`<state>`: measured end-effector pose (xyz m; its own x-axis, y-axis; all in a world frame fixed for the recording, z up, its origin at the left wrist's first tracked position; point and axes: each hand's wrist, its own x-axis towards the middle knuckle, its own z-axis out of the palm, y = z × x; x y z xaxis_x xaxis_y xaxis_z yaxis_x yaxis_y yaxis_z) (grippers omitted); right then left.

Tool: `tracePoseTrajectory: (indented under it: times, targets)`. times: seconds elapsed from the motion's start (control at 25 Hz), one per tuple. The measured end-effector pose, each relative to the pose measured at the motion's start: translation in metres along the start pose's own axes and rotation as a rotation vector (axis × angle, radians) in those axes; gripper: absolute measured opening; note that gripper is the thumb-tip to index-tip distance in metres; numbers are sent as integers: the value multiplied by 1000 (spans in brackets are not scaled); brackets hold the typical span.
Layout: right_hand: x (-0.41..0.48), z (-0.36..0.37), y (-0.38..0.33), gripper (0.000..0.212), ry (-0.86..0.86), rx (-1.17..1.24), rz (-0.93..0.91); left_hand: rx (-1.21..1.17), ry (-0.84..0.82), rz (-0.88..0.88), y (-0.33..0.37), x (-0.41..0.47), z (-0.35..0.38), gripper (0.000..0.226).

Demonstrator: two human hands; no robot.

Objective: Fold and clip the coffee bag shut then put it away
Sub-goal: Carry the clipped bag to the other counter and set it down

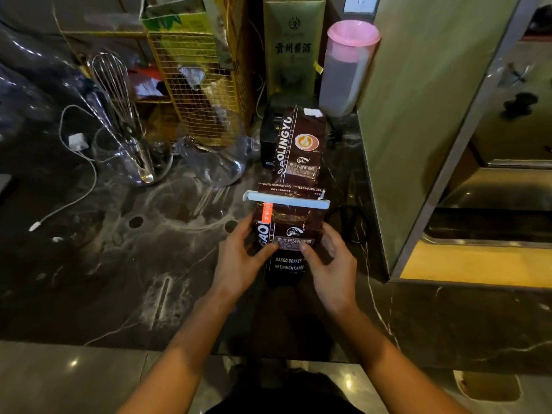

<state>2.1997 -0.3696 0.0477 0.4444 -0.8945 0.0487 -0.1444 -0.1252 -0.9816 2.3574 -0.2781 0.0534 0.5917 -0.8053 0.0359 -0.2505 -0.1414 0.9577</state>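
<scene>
A dark brown coffee bag [288, 234] lies on the black marble counter [119, 264], its top folded over. A long white clip [286, 200] is clamped across the fold. My left hand [242, 258] grips the bag's left side with the thumb on its front. On the bag's right side is my right hand [331, 261], thumb pressed on the label. Just behind, a second, similar coffee bag [298, 144] stands upright.
A gold wire basket [206, 85], a whisk [116, 91] in a glass jug, another glass jug [215, 156] and a white cable [74, 180] fill the back left. A pink-lidded container [346, 67], a gold box [291, 46] and a steel cabinet [418, 130] stand behind and right.
</scene>
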Motion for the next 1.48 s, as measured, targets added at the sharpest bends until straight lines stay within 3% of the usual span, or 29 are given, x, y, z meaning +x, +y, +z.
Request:
tracePoseTrajectory:
  times: [0.24, 0.6, 0.84, 1.08, 1.48]
  targets:
    - [12, 14, 8, 64, 55, -105, 12, -25, -77, -4, -12, 24, 3, 77]
    - [18, 8, 33, 83, -89, -243, 85, 51, -213, -117, -39, 30, 4, 104]
    - [35, 6, 46, 75, -129, -336, 70, 113, -207, -145, -45, 52, 6, 83]
    - [68, -1, 59, 74, -191, -357, 4, 249, -186, -42, -44, 73, 15, 82]
    - [116, -9, 51, 91, -344, -253, 92, 283, -207, 7, -39, 109, 23, 79]
